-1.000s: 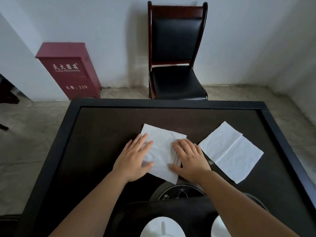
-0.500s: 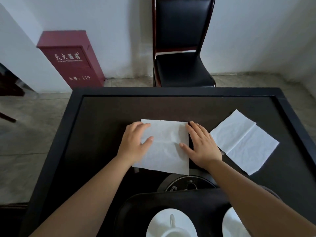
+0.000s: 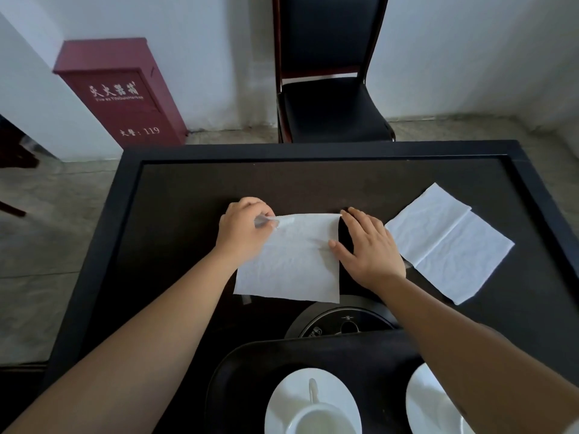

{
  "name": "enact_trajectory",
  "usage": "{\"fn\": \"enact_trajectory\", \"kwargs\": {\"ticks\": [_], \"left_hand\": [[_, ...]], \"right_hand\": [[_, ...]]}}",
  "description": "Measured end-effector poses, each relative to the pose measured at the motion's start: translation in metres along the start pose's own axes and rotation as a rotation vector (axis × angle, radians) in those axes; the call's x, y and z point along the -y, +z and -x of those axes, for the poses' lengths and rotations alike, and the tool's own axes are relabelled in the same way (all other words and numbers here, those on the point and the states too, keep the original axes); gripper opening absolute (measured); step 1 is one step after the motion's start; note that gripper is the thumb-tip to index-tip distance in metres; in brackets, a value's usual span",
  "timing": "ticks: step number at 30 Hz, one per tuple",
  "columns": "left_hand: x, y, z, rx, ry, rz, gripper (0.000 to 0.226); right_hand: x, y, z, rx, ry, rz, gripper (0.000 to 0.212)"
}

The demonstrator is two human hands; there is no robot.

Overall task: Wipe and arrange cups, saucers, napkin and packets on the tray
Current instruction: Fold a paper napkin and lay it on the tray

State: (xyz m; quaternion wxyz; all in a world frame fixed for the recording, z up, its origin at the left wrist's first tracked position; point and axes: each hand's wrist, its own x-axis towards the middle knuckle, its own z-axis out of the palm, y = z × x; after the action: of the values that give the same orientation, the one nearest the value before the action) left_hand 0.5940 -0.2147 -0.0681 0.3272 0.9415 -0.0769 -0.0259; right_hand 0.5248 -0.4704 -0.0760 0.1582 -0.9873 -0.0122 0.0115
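A white napkin (image 3: 294,261) lies flat in the middle of the dark table (image 3: 175,220). My left hand (image 3: 242,227) pinches its far left corner and lifts that corner a little. My right hand (image 3: 369,249) lies flat beside the napkin's right edge, thumb on the paper. A second white napkin (image 3: 448,242), creased in two, rests to the right. At the near edge stands a black tray (image 3: 250,371) with a white cup (image 3: 319,421) on a white saucer (image 3: 288,396). A second saucer (image 3: 423,399) shows partly under my right forearm.
A round black lid-like disc (image 3: 338,321) sits between the napkin and the tray. Beyond the table stands a black padded chair (image 3: 332,104). A red cabinet (image 3: 122,92) is against the wall at the left. The table has a raised black rim.
The napkin has been squared up on the table. My left hand went from pressing flat to pinching the far left corner. My right hand slid to the napkin's right edge.
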Motion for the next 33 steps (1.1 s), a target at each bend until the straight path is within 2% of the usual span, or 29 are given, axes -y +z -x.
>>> {"fn": "enact_trajectory", "kwargs": {"ticks": [4,6,10,13,17,19,21,24,27,31,33], "left_hand": [[-0.002,-0.016,0.008,0.153,-0.062,0.271,0.018],[-0.001,-0.022,0.018,0.199,-0.066,0.321,0.028],[0.000,-0.030,0.041,0.253,-0.026,0.311,0.038],[0.001,-0.037,0.060,0.306,0.030,0.246,0.032],[0.009,-0.044,0.077,0.422,0.197,0.077,0.025],[0.010,-0.044,0.081,0.369,0.212,0.136,0.024],[0.008,-0.039,0.080,0.242,0.209,0.146,0.026],[0.006,-0.029,0.071,0.112,0.144,-0.113,0.036],[0.006,-0.020,0.067,0.113,0.067,-0.236,0.035],[0.005,-0.018,0.066,0.117,0.075,-0.172,0.011],[0.002,-0.019,0.063,0.144,0.066,-0.133,0.014]], "right_hand": [[0.000,-0.002,0.002,0.011,0.001,-0.028,0.070],[0.001,-0.005,0.003,0.018,-0.034,-0.033,0.064],[-0.001,-0.012,0.007,-0.019,-0.150,-0.198,0.052],[-0.004,-0.014,0.008,-0.040,-0.156,-0.318,0.055],[-0.003,-0.013,0.006,-0.050,-0.114,-0.371,0.047],[-0.002,-0.010,0.005,-0.058,-0.095,-0.302,0.045],[-0.001,-0.007,0.005,-0.048,-0.102,-0.196,0.045],[-0.001,-0.006,0.007,-0.026,-0.184,-0.080,0.048],[-0.001,-0.005,0.010,-0.018,-0.318,-0.030,0.049],[-0.001,-0.003,0.012,-0.037,-0.412,-0.045,0.039],[-0.002,-0.003,0.012,-0.060,-0.428,-0.056,0.027]]}}
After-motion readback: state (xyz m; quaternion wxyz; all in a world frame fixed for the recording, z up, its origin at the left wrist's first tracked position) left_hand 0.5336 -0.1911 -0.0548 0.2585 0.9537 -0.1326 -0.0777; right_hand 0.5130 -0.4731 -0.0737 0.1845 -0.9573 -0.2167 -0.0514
